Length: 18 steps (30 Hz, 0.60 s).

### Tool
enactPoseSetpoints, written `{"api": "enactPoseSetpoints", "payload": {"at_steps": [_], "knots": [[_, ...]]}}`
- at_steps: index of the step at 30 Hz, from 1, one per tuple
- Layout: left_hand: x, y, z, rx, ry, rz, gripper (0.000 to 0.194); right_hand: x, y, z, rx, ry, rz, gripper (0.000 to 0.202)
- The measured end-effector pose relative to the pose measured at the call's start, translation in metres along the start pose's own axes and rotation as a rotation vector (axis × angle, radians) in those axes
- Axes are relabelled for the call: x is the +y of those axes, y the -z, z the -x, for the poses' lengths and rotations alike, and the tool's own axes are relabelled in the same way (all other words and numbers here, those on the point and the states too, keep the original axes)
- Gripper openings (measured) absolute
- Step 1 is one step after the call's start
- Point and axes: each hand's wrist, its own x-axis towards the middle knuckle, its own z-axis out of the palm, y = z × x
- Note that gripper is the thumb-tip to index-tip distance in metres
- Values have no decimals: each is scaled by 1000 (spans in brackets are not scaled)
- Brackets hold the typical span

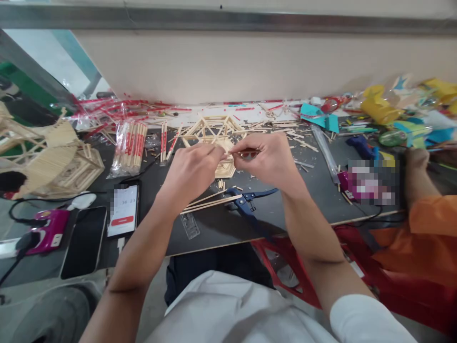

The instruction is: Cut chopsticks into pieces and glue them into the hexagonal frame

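My left hand [198, 164] and my right hand [266, 159] meet over a wooden stick model [224, 174], their fingertips pinched close together. Whatever small piece sits between the fingertips is too small to make out. Behind and below the hands, the model shows an angular frame of pale sticks with a layered, stepped base. Just in front of it lie blue-handled cutters [244, 202], with a few long chopsticks [207, 205] beside their jaws. A small clear plastic piece [190, 225] rests near the table's front edge.
Bagged chopsticks [128, 145] and two phones, one lit [122, 209] and one dark [84, 242], are on the left. A larger stick model [71, 162] stands far left. Loose stick pieces [285, 131] litter the back. At right are a purple power strip [346, 186] and another person's hand [417, 159].
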Motion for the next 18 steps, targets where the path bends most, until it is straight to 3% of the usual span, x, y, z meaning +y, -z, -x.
{"api": "enactPoseSetpoints", "payload": {"at_steps": [7,13,18], "knots": [[20,-5,35,15,52,-3,28,-6,-13,25,-24,-12,-76,17],[32,-22,67,32,93,51,26,-5,-22,48,-136,-22,-120,19],[39,-34,78,87,113,70,23,0,-29,60,-132,1,-112,18]]}}
